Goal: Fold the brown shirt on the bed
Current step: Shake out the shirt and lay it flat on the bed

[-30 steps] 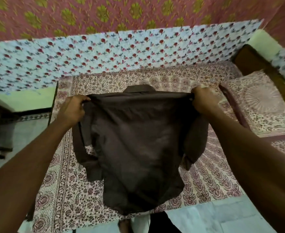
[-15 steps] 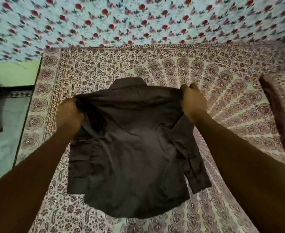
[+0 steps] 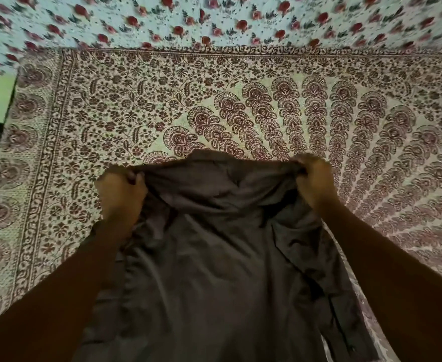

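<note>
Brown shirt [image 3: 214, 257] is held at both shoulders over the near edge of the bed [image 3: 136, 100], collar toward the far edge. Left hand [image 3: 122, 197] and right hand [image 3: 316, 184] fingers are curled tight, pinching bunched fabric. Risk judged: shoulders gathered, sleeves tucked under, so creases could be trapped if laid down unsmoothed.
</note>
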The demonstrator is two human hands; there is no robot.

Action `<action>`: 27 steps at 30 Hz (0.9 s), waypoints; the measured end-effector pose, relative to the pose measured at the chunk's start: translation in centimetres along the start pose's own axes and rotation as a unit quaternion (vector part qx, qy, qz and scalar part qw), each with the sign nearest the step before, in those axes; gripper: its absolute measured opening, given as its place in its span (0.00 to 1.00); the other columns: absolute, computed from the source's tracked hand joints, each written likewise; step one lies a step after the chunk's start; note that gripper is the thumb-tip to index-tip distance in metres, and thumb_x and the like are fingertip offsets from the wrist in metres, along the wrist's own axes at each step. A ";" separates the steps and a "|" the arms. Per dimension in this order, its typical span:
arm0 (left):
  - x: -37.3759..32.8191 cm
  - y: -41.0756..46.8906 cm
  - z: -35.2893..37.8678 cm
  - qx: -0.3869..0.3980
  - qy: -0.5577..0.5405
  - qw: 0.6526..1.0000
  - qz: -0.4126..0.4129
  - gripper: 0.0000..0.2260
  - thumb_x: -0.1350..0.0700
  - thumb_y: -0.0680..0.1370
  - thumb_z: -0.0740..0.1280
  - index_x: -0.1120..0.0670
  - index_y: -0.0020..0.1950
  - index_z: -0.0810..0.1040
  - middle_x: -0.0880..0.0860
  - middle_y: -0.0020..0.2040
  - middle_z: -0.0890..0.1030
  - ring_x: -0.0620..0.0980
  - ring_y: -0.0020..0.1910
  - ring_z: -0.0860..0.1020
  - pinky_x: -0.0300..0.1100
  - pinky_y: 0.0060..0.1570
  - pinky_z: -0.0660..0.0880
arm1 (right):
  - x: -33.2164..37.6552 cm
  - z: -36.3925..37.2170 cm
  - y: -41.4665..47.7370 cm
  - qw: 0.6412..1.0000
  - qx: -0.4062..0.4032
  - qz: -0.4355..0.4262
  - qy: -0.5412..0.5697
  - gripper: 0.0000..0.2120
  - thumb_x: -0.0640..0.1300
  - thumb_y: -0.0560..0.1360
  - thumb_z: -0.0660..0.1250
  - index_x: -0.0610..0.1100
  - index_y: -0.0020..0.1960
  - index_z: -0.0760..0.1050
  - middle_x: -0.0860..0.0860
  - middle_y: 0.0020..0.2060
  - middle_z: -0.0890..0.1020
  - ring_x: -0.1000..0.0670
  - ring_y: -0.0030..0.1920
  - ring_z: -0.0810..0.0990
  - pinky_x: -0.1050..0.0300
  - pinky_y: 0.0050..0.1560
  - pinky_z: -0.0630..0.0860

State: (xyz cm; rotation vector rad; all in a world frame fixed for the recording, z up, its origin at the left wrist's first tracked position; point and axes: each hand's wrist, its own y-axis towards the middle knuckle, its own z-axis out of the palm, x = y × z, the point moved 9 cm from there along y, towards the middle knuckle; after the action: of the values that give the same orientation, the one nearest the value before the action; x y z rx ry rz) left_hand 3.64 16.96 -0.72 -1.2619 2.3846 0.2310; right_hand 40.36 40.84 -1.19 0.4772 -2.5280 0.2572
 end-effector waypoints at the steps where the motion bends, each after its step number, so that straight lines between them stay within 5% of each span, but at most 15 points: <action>1: -0.4 1.0 -0.2 -0.043 -0.008 0.999 0.020 0.08 0.59 0.77 0.72 0.64 0.44 0.84 0.66 0.45 0.83 0.67 0.47 0.82 0.54 0.52 0.74 | -0.4 -0.6 1.2 0.998 -0.050 0.010 0.025 0.21 0.23 0.68 0.60 0.36 0.54 0.84 0.39 0.47 0.85 0.44 0.46 0.81 0.57 0.50 0.74; 4: -0.8 2.3 1.6 -0.063 -0.004 0.995 0.077 0.03 0.65 0.75 0.67 0.63 0.46 0.81 0.65 0.50 0.80 0.66 0.49 0.79 0.55 0.50 0.72 | -2.4 0.8 3.6 0.996 -0.080 0.030 0.009 0.19 0.28 0.65 0.58 0.38 0.49 0.82 0.41 0.44 0.81 0.44 0.43 0.78 0.54 0.51 0.74; 6: -0.7 1.9 4.5 0.016 0.017 0.996 0.087 0.05 0.64 0.68 0.65 0.59 0.42 0.78 0.62 0.48 0.79 0.67 0.46 0.79 0.56 0.44 0.75 | -4.2 4.0 4.7 0.996 0.012 0.054 -0.066 0.15 0.35 0.67 0.58 0.41 0.47 0.81 0.40 0.44 0.80 0.38 0.47 0.80 0.46 0.54 0.78; 9: -1.3 1.2 7.3 0.094 0.072 0.990 0.072 0.07 0.56 0.61 0.65 0.54 0.38 0.75 0.56 0.52 0.78 0.65 0.49 0.79 0.58 0.51 0.76 | -5.2 8.2 4.4 0.970 0.157 0.116 -0.145 0.14 0.39 0.72 0.67 0.44 0.57 0.80 0.42 0.61 0.75 0.36 0.67 0.71 0.34 0.69 0.64; 13: -5.8 4.5 8.7 0.024 0.045 0.990 0.134 0.17 0.51 0.67 0.65 0.57 0.53 0.74 0.59 0.52 0.78 0.64 0.51 0.79 0.58 0.57 0.72 | -1.5 10.7 7.5 0.967 0.159 0.040 -0.196 0.26 0.58 0.71 0.71 0.50 0.67 0.76 0.48 0.70 0.72 0.40 0.73 0.67 0.32 0.69 0.61; 15: -7.8 7.9 11.4 0.072 0.055 0.988 0.125 0.23 0.47 0.77 0.66 0.57 0.68 0.69 0.61 0.60 0.79 0.66 0.59 0.79 0.62 0.63 0.70 | 0.3 12.2 10.1 0.973 0.157 0.030 -0.168 0.29 0.63 0.73 0.71 0.51 0.70 0.75 0.47 0.68 0.76 0.40 0.71 0.72 0.32 0.70 0.62; 17: -7.5 10.9 15.1 0.183 0.059 0.980 0.060 0.32 0.42 0.79 0.69 0.57 0.76 0.63 0.62 0.67 0.78 0.66 0.65 0.77 0.61 0.66 0.71 | 1.4 14.0 12.2 0.977 0.176 0.035 -0.119 0.25 0.57 0.75 0.73 0.49 0.69 0.76 0.43 0.62 0.81 0.39 0.66 0.78 0.39 0.69 0.71; 19: -7.1 12.6 17.5 0.239 0.017 0.970 0.026 0.30 0.46 0.75 0.76 0.58 0.71 0.73 0.63 0.64 0.80 0.64 0.63 0.79 0.53 0.61 0.76 | 2.4 14.5 13.7 0.984 0.158 0.033 -0.071 0.17 0.46 0.76 0.73 0.47 0.64 0.79 0.40 0.58 0.83 0.39 0.60 0.82 0.45 0.63 0.79; 21: -7.0 13.8 16.6 0.165 -0.012 0.986 0.013 0.18 0.51 0.74 0.77 0.54 0.61 0.81 0.59 0.58 0.83 0.62 0.58 0.81 0.54 0.58 0.79 | 2.7 13.0 14.8 0.995 0.071 0.027 -0.064 0.13 0.38 0.78 0.69 0.45 0.61 0.81 0.39 0.55 0.83 0.39 0.55 0.83 0.45 0.57 0.81; 24: -8.2 13.6 13.8 0.009 0.060 0.996 0.064 0.10 0.58 0.79 0.68 0.54 0.60 0.81 0.59 0.59 0.81 0.64 0.60 0.79 0.59 0.54 0.78 | 2.3 10.0 15.5 0.993 -0.071 0.023 -0.091 0.14 0.35 0.78 0.65 0.44 0.62 0.79 0.39 0.53 0.83 0.36 0.55 0.83 0.43 0.51 0.80; 27: -9.0 13.2 14.0 -0.039 0.137 0.974 0.174 0.11 0.59 0.81 0.64 0.59 0.62 0.77 0.62 0.60 0.78 0.67 0.62 0.74 0.62 0.53 0.75 | 0.5 11.7 17.3 0.983 0.022 0.041 -0.176 0.12 0.39 0.81 0.66 0.42 0.64 0.74 0.37 0.57 0.80 0.33 0.58 0.81 0.41 0.55 0.78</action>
State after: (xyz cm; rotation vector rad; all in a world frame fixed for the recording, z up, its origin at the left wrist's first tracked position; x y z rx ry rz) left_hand 1.33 35.96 -9.89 -0.9504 2.8557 0.2706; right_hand 27.69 53.32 -12.10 0.4713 -2.8972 0.2805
